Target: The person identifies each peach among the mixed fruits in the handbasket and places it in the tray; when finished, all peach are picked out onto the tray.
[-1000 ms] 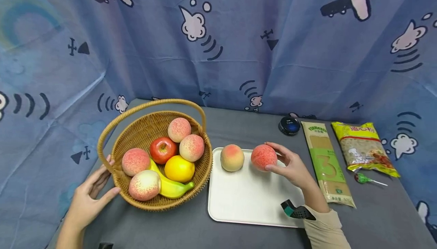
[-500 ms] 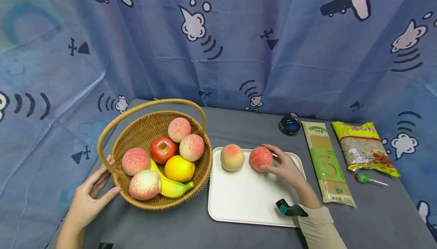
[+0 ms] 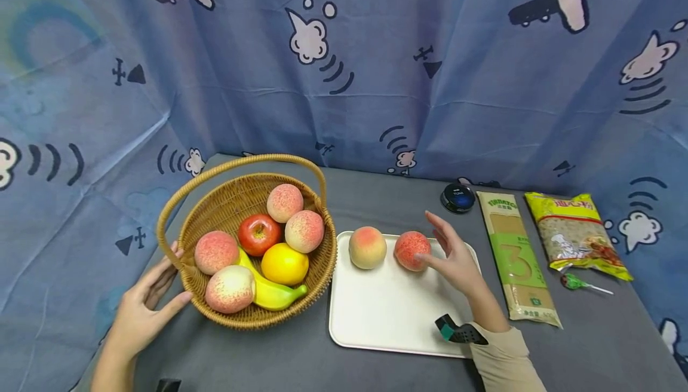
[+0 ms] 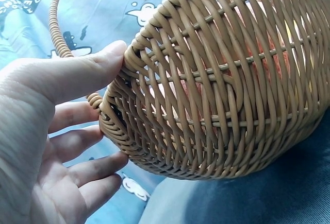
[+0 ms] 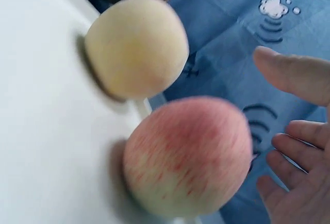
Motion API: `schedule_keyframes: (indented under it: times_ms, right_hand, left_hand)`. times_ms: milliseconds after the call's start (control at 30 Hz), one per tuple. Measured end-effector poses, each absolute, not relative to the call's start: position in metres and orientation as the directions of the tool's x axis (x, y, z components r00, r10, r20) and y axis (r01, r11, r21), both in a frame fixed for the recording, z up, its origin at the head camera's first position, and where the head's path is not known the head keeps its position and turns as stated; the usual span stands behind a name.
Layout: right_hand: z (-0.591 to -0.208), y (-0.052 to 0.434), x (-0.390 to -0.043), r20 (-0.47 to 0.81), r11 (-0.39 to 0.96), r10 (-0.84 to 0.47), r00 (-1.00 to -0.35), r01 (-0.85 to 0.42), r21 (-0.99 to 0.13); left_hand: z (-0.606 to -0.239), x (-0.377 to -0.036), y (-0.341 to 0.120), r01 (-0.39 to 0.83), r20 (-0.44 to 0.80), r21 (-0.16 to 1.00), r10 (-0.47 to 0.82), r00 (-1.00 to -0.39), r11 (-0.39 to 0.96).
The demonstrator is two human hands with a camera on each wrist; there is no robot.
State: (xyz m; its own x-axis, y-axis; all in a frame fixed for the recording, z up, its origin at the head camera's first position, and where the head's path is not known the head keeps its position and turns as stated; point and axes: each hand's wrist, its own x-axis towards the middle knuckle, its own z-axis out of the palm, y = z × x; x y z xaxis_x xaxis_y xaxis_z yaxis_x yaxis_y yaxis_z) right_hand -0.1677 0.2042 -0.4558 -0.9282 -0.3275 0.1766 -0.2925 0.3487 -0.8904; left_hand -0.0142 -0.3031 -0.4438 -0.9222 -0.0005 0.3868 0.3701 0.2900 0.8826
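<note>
Grey tabletop is carrying a white tray (image 3: 387,320) where the red peach (image 3: 411,250) is sitting, the right hand (image 3: 454,256) spreading its fingers beside it; the left hand (image 3: 142,311), fingers relaxed, is touching the wicker basket (image 3: 215,201).

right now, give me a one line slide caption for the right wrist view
Open right hand beside a pink-red peach and a pale yellow peach resting on a white tray.

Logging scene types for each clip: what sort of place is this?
Probably a staged recording set: a printed blue curtain encloses a grey table laid with a fruit basket and white tray.
</note>
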Motion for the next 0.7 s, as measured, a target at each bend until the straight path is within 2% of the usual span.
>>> schedule_keyframes:
  times_ms: [133, 367, 533, 700]
  right_hand:
    - [-0.435, 0.19, -0.162, 0.287, 0.26, -0.356, -0.889, -0.39, -0.883]
    - [-0.396, 0.148, -0.151, 0.341, 0.144, -0.522, -0.782, -0.474, -0.869]
    - [-0.368, 0.106, -0.148, 0.358, 0.006, -0.664, -0.656, -0.484, -0.875]
    - [-0.347, 0.061, -0.153, 0.388, -0.151, -0.761, -0.52, -0.441, -0.885]
  left_hand:
    - [-0.445, -0.014, -0.304, 0.354, 0.374, 0.884, -0.007, -0.928, 0.305]
    - [-0.445, -0.016, -0.302, 0.434, 0.446, 0.856, 0.021, -0.895, 0.281]
    - [-0.444, -0.016, -0.301, 0.445, 0.454, 0.856, 0.03, -0.891, 0.262]
    - [-0.444, -0.015, -0.301, 0.431, 0.441, 0.866, 0.021, -0.897, 0.255]
